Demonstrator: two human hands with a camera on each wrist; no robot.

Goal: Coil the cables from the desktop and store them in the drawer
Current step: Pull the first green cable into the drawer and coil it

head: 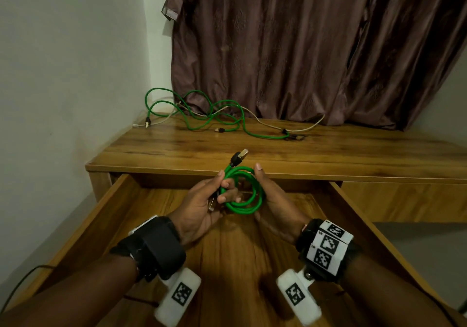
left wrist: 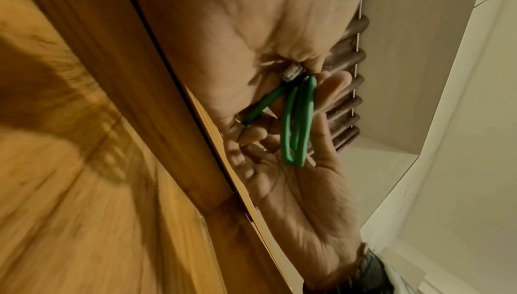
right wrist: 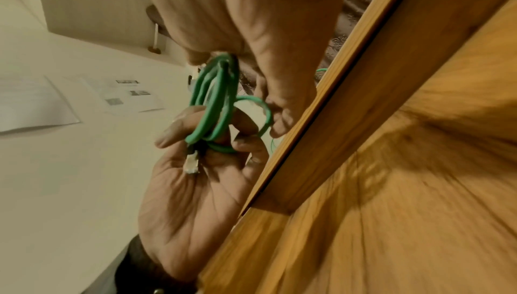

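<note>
A green network cable (head: 243,191) is wound into a small coil that I hold with both hands over the open drawer (head: 118,200). My left hand (head: 202,200) grips the coil's left side with curled fingers, and one metal plug (right wrist: 192,164) lies against its palm. My right hand (head: 273,197) holds the right side, thumb over the loops and fingers behind. The other plug (head: 240,156) sticks up above the coil. In the left wrist view the loops (left wrist: 299,122) lie against the right palm. More loose cables lie on the desktop (head: 328,152): a green cable (head: 227,114) tangled with a white cable (head: 265,122).
The drawer's wooden floor (head: 227,251) shows beneath my hands. A brown curtain (head: 303,48) hangs behind the desk and a white wall stands at the left. A thin black cord (head: 20,283) runs along the drawer's left edge. A closed drawer front (head: 404,200) is at right.
</note>
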